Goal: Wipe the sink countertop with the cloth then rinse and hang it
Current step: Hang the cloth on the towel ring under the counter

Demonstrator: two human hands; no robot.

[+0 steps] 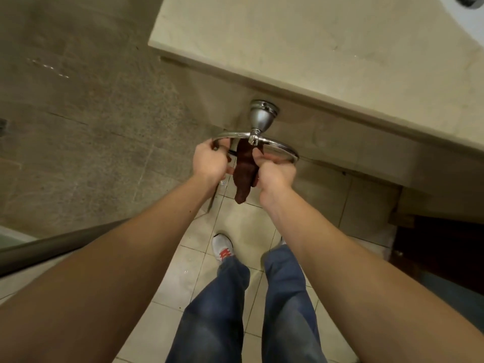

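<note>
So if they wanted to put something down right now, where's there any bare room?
The beige countertop is bare from its front edge back to the white basin rim at the upper right. The tiled floor is open left of the white shoe. It is crowded at the chrome towel ring, where the left hand, right hand and brown cloth bunch together.

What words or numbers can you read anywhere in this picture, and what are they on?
None: no words, numbers or signs can be read here.
The metal towel ring, the brown cloth and the countertop are plain.
The white shoe has red markings, too blurred to tell whether they are letters.
</note>
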